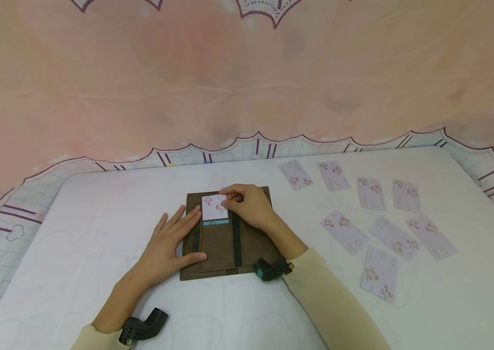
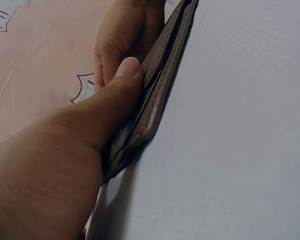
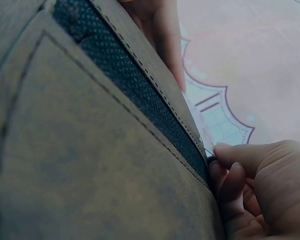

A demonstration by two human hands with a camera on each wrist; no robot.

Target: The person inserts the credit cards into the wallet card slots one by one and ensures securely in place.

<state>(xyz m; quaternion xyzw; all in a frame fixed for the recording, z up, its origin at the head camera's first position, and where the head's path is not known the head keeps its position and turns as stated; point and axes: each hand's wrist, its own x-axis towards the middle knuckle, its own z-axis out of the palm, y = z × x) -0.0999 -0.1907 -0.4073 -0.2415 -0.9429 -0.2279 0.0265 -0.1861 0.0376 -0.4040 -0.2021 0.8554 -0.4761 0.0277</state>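
My left sleeve (image 1: 97, 340) and right sleeve (image 1: 338, 301), both plain pale yellow, stop short of my bare left hand (image 1: 172, 245) and right hand (image 1: 250, 206). Beside the cuffs, two black, bent wrist units, pocked with small dots: the left unit (image 1: 144, 326) smooth toward its right end, the right unit (image 1: 271, 269) bearing a teal patch (image 1: 259, 273) at its left.

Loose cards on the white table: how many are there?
8, all right of the brown wallet: four cards at the back, three midway, one in front. The right sleeve might hide others.
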